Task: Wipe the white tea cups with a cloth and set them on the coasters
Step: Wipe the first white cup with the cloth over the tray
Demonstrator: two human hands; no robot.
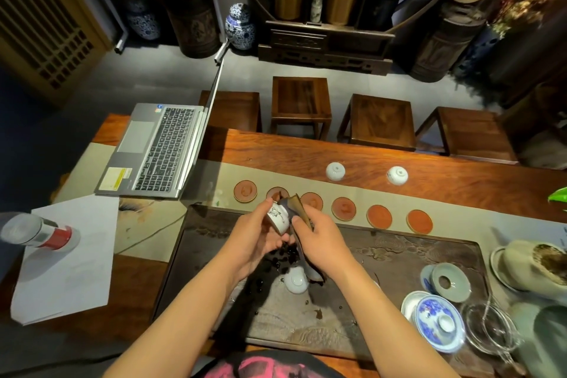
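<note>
While held over the dark tea tray (399,258), left hand (260,239) gripping a white cup (278,218), right hand (316,233) pinching the brown cloth (299,204) against it, near the row of coasters (343,208).

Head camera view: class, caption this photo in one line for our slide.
Left hand holds a white tea cup while right hand wipes it with a dark cloth.

The room was dim, lit warmly from above onto the wooden surface (306,156), whose far edge glowed orange. Corners fell into darkness. The wide lens bowed the edges, and the bottle (36,233) at left was smeared with blur. Soft shadows lay beneath the forearms.
</note>
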